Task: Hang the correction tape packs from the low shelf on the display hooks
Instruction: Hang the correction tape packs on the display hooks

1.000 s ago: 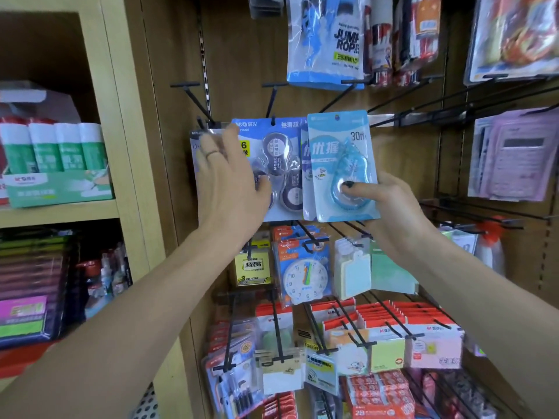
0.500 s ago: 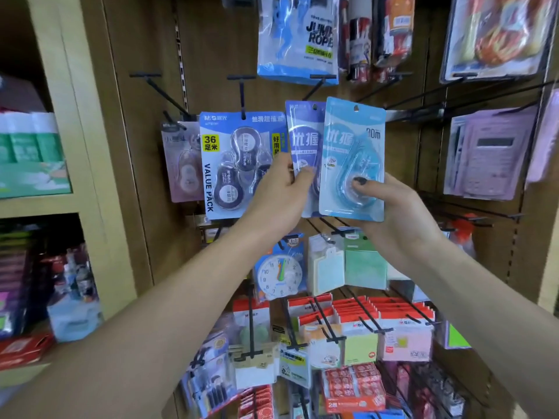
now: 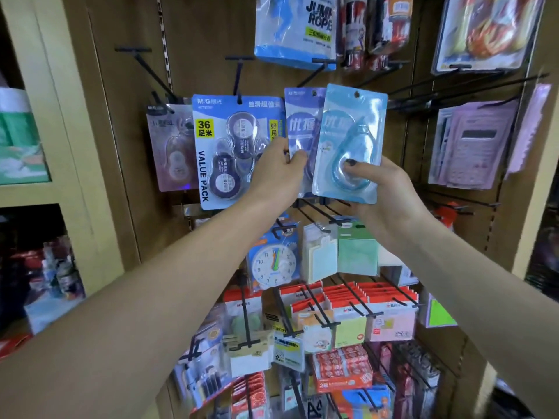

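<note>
My right hand grips a light blue correction tape pack by its lower part, thumb on the blister, and holds it upright in front of the hooks. My left hand pinches the lower edge of a purple-blue correction tape pack just left of it. A large blue value pack hangs on a black hook. A pale pink pack hangs further left. Whether the purple-blue pack sits on a hook, I cannot tell.
Black display hooks jut out of the wooden back panel. A jump rope pack hangs above. Clock toy, sticky notes and red-topped note pads fill lower hooks. Calculator pack hangs right; a shelf post stands left.
My left hand has left the pink pack at the far left and moved right onto the purple-blue pack. The view has shifted so the display sits further right.
</note>
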{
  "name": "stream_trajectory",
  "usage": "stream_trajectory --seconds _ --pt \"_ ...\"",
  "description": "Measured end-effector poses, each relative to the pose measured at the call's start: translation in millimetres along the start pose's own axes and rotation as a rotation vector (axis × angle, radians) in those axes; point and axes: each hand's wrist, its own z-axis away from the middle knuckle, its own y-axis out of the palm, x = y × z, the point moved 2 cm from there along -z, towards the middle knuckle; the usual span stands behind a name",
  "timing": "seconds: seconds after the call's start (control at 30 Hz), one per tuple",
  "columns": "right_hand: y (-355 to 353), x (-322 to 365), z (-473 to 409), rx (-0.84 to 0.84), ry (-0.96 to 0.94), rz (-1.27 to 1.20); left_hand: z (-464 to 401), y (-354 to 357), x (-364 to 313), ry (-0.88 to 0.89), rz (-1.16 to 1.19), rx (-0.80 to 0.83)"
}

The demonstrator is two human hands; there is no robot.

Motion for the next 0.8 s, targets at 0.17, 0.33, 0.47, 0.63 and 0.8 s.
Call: stream_trajectory --seconds 0.17,0.33,0.47,0.63,0.8 --pt "1.4 -2.4 -0.3 -0.054 0.012 -0.003 -1.0 3.4 3.6 0.003 -0.012 0.006" --pt "-0.3 -3.1 -9.0 -0.054 0.003 0.033 -4.6 8.5 5.2 -0.027 -0.028 -0.006" --pt "-9.0 -8.1 -24.2 -0.04 0.015 0.076 -9.6 20.5 1.3 -0.099 -0.098 -0.018" --pt "-25.4 -14.2 -50.3 -0.001 0.021 0.108 -7.6 44.7 0.7 -0.11 -0.167 -0.005" --pt "-29.6 -32.1 -79.2 0.121 0.021 0.213 -22.1 61.1 4.9 -0.211 -0.083 -0.032"
